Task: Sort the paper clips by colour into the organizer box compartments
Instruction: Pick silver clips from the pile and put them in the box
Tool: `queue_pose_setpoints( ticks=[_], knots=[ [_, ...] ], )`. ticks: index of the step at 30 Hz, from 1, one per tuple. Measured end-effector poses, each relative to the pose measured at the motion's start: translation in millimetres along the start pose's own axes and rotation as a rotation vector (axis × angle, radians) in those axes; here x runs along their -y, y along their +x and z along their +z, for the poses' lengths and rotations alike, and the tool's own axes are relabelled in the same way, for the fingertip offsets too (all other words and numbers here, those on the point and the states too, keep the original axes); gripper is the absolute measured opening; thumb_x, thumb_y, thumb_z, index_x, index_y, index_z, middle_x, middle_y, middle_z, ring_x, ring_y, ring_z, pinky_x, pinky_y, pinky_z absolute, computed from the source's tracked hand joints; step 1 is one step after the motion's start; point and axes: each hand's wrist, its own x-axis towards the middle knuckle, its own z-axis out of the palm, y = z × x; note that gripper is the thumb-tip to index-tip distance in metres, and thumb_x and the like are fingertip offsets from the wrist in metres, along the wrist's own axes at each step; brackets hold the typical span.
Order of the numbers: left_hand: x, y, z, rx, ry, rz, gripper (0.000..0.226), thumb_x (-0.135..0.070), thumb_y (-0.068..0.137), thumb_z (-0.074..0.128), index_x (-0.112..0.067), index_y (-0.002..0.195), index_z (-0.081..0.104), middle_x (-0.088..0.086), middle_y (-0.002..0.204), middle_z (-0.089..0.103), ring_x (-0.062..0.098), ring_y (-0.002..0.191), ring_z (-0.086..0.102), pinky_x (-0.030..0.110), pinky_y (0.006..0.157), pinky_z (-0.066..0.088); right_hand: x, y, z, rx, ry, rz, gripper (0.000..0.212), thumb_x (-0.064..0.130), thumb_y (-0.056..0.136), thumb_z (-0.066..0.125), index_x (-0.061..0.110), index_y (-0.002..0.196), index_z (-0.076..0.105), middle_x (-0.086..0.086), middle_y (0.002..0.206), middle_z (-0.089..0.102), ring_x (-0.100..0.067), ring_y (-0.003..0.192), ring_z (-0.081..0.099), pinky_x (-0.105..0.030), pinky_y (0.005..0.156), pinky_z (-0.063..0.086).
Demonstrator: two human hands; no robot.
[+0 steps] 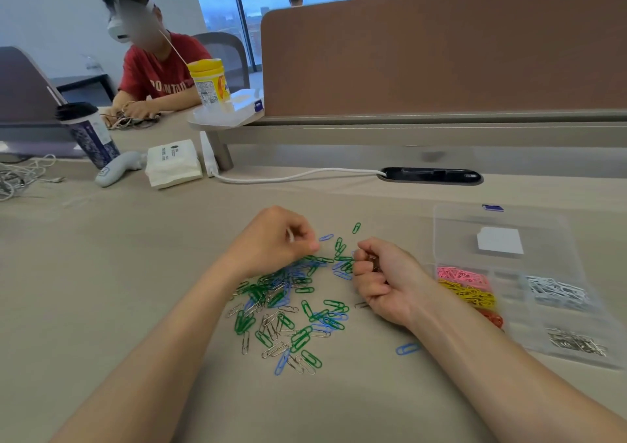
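Paper clips [288,307] in green, blue and silver lie loose on the desk [135,273] between both hands, beside the organizer box [507,284]. The right hand [383,279] curls round a dark bunch [373,262], likely saving trips. The left hand [278,239] pinches at the pile's edge; whether it holds 1, I cannot tell.

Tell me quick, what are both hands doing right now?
Left hand: curled over the pile; holding anything, cannot tell.
Right hand: closed on a bunch of clips.
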Motion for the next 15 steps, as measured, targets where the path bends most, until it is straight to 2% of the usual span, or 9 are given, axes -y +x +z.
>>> queue_pose_setpoints(
  ticks=[2, 4, 7, 11, 15],
  knots=[
    [14.2, -12.7, 2.3, 0.129, 0.065, -0.089, 0.007, -0.021, 0.078, 0.08, -0.017, 0.08, 0.074, -0.012, 0.072, 0.064, -0.01, 0.061, 0.054, 0.006, 0.058, 0.038, -0.8, -0.3, 0.8, -0.001, -0.005, -0.008, 0.032, 0.02, 0.096, 0.047, 0.014, 0.064, 0.044, 0.003, 0.051, 0.029, -0.004, 0.03, 0.017, -0.013, 0.023, 0.012],
    [23.0, -22.0, 10.0, 0.185, 0.085, -0.099, 0.009, -0.023, 0.077, 0.081, -0.021, 0.083, 0.074, -0.011, 0.08, 0.064, -0.008, 0.065, 0.054, 0.006, 0.061, 0.039, -2.4, -0.9, 3.0, 0.003, -0.025, -0.005, 0.033, 0.02, 0.095, 0.047, 0.015, 0.063, 0.043, 0.004, 0.05, 0.029, -0.004, 0.03, 0.016, -0.013, 0.023, 0.011],
    [27.9, -23.1, 13.4, 0.17, 0.121, -0.076, 0.008, -0.019, 0.08, 0.078, -0.024, 0.08, 0.072, -0.012, 0.085, 0.063, -0.004, 0.071, 0.054, 0.006, 0.063, 0.037, -4.2, -2.4, 4.5, 0.003, -0.042, -0.013, 0.033, 0.021, 0.096, 0.047, 0.015, 0.063, 0.043, 0.003, 0.049, 0.029, -0.004, 0.03, 0.016, -0.012, 0.024, 0.011],
    [25.4, -23.8, 15.0, 0.1, 0.1, -0.063, 0.006, -0.018, 0.083, 0.075, -0.018, 0.079, 0.072, -0.013, 0.077, 0.063, -0.004, 0.065, 0.054, 0.007, 0.061, 0.036, -4.6, -4.6, 5.1, 0.003, -0.04, -0.015, 0.032, 0.022, 0.096, 0.048, 0.015, 0.065, 0.044, 0.003, 0.049, 0.031, -0.004, 0.03, 0.018, -0.012, 0.024, 0.011],
    [21.6, -24.9, 12.6, -0.03, -0.025, -0.084, 0.006, -0.017, 0.084, 0.074, -0.018, 0.079, 0.074, -0.011, 0.07, 0.07, -0.001, 0.064, 0.061, 0.012, 0.065, 0.046, -6.2, -6.3, 6.5, 0.007, -0.056, -0.013, 0.032, 0.021, 0.097, 0.047, 0.011, 0.067, 0.047, 0.001, 0.05, 0.034, -0.005, 0.029, 0.02, -0.012, 0.024, 0.012]
  ],
)
